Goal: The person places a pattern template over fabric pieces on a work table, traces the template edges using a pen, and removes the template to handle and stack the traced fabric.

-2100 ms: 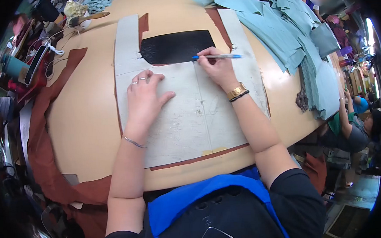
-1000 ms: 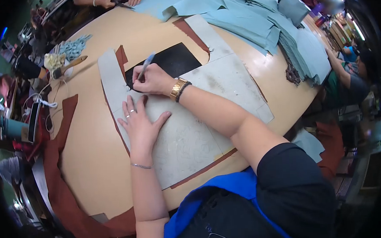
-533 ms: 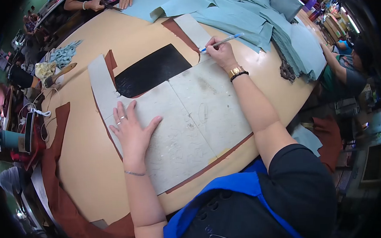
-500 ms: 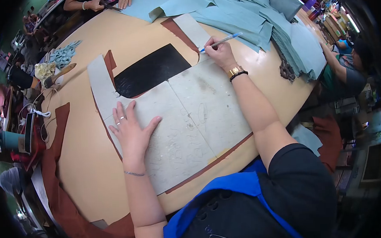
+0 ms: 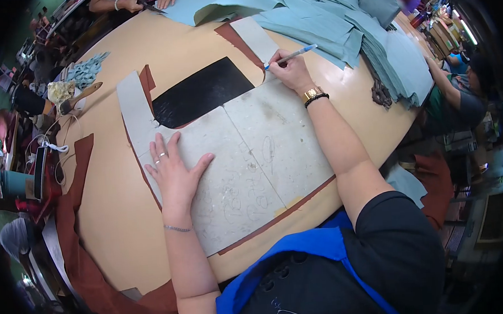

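Observation:
A grey-white template (image 5: 251,151) with handwriting and a drawn line lies on reddish-brown material (image 5: 238,43), whose edges show around it. My left hand (image 5: 175,169) rests flat on the template's left part, fingers spread. My right hand (image 5: 291,71) pinches a blue-and-clear pen (image 5: 300,52), its tip at the inner corner of the template's right arm. Between the template's two arms lies a black sheet (image 5: 202,92) with a shiny surface.
Teal material (image 5: 336,30) is heaped at the back right. A co-worker's hands (image 5: 132,4) hold scissors at the far edge. A brush (image 5: 80,99), cables and a teal container (image 5: 15,185) are at the left. A brown strip (image 5: 73,234) curves along the table's left side.
Since the earliest frames, my right hand with the pen has gone to the left corner of the cutout, then across to the right one. Over the last half second both hands look nearly still.

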`<state>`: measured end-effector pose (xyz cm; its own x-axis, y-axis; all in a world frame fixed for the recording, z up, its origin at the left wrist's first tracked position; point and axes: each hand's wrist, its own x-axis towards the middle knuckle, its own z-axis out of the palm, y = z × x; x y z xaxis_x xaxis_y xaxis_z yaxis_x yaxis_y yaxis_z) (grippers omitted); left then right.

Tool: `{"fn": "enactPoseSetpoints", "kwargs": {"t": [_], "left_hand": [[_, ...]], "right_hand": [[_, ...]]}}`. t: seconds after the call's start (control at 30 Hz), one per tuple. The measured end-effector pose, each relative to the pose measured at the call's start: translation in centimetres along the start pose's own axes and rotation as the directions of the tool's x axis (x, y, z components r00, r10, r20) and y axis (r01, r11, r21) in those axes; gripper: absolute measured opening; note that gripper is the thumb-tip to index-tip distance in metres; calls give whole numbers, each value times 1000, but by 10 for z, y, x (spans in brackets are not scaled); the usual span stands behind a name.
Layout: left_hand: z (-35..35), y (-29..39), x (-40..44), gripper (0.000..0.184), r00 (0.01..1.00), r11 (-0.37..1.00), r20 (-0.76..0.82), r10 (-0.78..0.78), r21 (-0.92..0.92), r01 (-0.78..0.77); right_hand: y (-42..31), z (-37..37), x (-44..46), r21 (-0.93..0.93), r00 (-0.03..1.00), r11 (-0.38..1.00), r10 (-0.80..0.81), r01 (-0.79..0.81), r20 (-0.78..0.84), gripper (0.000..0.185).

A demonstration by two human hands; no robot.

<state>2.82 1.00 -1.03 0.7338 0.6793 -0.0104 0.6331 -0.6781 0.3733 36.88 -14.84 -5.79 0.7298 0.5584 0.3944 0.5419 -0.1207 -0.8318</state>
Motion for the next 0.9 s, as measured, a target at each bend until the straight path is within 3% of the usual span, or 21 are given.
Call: {"fn": "enactPoseSetpoints", "kwargs": {"t": [0.13,0.23,0.3,0.37,0.43,0.47,0.57,0.6,0.7,0.8,0.83,0.9], "left_hand": [[0,1,-2,87,1000,1000,-5,-1,-14,1],[0,-1,1,83,1000,999,-16,11,-43,-11],[3,-9,3,80,999,993,-27,19,-113,-22],[3,-22,7,77,999,973,-43,24,-228,-33],[2,-27,-1,77,994,944,-104,25,-324,-58],[2,-26,-9,77,991,924,-135,19,-376,-69],[2,-24,-52,88,991,997,-129,-44,-72,35],[2,-23,-65,90,986,994,-133,-103,-56,96],[4,-21,-95,96,963,973,-141,-230,-11,230],[9,-23,-102,100,957,966,-133,-257,-3,259],[9,-23,-102,100,957,965,-128,-262,-3,264],[11,-28,-97,101,942,954,-148,-301,-62,295]], "right_hand": [[0,-4,3,116,993,987,115,-110,-36,12],[-29,-33,-15,492,929,811,369,-317,-9,15],[-54,-57,-47,231,914,895,402,-381,-49,20],[-37,-81,-85,2,988,988,154,-154,17,23],[-46,-101,-119,-352,984,926,167,-133,68,21],[-61,-106,-132,-326,981,932,189,-161,55,20],[-68,-117,-156,-274,976,946,203,-174,78,23],[-63,-119,-155,-254,976,952,198,-170,90,25],[-57,-121,-144,-27,968,975,224,-222,118,30],[-70,-136,-124,335,815,743,533,-579,228,33],[-75,-138,-121,414,782,664,503,-623,368,34],[-82,-144,-123,251,827,822,389,-510,406,35]]}}
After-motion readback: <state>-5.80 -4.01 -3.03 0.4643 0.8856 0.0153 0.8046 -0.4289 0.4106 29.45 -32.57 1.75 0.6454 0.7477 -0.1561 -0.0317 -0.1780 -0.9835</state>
